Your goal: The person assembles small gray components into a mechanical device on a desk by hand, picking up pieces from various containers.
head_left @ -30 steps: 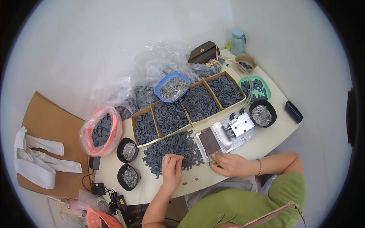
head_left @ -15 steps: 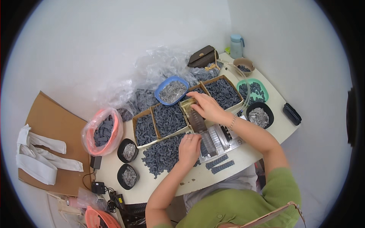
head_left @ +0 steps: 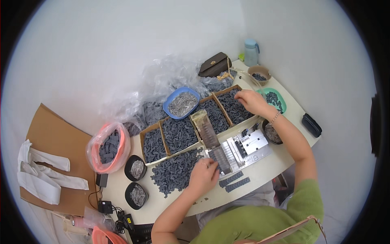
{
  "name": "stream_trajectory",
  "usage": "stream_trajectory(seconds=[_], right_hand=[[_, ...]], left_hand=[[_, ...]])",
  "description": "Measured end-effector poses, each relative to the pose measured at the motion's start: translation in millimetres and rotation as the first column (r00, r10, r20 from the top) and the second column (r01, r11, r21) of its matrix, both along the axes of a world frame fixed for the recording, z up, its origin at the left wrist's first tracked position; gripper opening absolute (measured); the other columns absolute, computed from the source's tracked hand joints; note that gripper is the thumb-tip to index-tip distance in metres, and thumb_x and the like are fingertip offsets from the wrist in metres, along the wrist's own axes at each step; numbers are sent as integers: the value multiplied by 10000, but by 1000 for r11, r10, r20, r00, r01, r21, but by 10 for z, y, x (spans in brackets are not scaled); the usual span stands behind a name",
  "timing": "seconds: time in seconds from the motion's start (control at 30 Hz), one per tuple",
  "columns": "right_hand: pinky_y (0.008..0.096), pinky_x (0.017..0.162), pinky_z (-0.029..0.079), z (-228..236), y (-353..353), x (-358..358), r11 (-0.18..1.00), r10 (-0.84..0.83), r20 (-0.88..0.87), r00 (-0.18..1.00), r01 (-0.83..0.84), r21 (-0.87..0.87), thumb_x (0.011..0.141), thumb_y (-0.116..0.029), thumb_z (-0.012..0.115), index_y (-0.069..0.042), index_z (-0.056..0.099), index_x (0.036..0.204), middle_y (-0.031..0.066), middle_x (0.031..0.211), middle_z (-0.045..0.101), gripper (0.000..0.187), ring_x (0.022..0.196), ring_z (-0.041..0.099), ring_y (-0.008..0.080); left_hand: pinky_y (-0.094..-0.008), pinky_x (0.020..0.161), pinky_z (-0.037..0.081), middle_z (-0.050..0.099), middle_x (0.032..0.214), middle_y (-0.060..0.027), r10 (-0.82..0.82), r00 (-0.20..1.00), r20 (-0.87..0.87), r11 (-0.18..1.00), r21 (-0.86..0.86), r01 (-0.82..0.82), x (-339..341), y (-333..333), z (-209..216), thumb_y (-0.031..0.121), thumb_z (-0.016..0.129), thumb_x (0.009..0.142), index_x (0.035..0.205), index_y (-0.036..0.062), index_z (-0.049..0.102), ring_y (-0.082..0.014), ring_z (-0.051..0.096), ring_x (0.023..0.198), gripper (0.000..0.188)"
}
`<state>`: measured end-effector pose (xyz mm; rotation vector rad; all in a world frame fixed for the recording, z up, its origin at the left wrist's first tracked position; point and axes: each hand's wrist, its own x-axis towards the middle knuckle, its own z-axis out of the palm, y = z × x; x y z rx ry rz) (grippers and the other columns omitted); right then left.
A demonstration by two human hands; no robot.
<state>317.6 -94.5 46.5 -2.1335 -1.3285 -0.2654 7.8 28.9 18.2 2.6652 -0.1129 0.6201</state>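
My right hand [head_left: 252, 101] is over the far right compartment of a cardboard tray [head_left: 187, 146] full of small dark grey plastic pieces [head_left: 233, 106]. Its fingertips are drawn together; whatever they hold is too small to see. Curled fingers of my left hand [head_left: 204, 175] rest at the left edge of a metal fixture [head_left: 254, 156], beside a loose heap of grey pieces [head_left: 172, 173]. What lies in them cannot be made out. Grey pieces sit in rows in the fixture's slotted block [head_left: 222, 158]. A clear brownish holder [head_left: 206, 129] leans from there onto the tray.
Two rows of joined grey pieces [head_left: 237, 185] lie before the fixture. A blue bowl of metal pins [head_left: 183, 103] stands on the tray's back edge. Black bowls [head_left: 137, 195] hold more pins. A green dish [head_left: 280, 99], a black case [head_left: 311, 125] and a pink basket [head_left: 109, 148] surround them.
My right hand has left the clear holder and moved right, over the right compartment. My left hand has shifted slightly toward me. The metal block on the fixture now shows.
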Motion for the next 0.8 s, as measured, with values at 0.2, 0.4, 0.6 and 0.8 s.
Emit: stream_trajectory(seconds=[0.2,0.4,0.6,0.8], right_hand=[[410,766,520,23,0,55,933,-13,-8,1000,9,-359,789,-120,660,-95,694,908,105,887,691,127,879,654,296],[407,739,523,-192,66,117,936,-14,-12,1000,9,-352,755,-108,672,-96,691,911,120,861,682,157,841,657,297],[312,668,524,-5,-77,122,987,113,-475,872,-153,-46,818,-28,575,-24,650,949,80,794,661,151,738,662,183],[237,626,509,152,-65,-265,953,251,-764,594,-289,88,859,-16,548,-5,638,943,7,779,604,123,716,642,95]], left_hand=[[-351,673,521,605,890,-139,112,975,-192,927,373,-33,29,-247,18,93,621,674,855,-38,640,-294,604,786,224],[-360,600,532,622,819,-160,119,929,-352,960,279,-17,48,-152,125,90,627,714,821,-9,628,-269,656,758,146],[-354,612,486,596,735,-140,401,910,101,902,-218,-373,-92,633,603,51,599,825,891,14,603,-250,620,675,76],[-375,700,460,606,860,-180,743,516,426,626,-170,-761,-732,2133,809,83,547,907,979,-45,582,-299,589,768,151]])
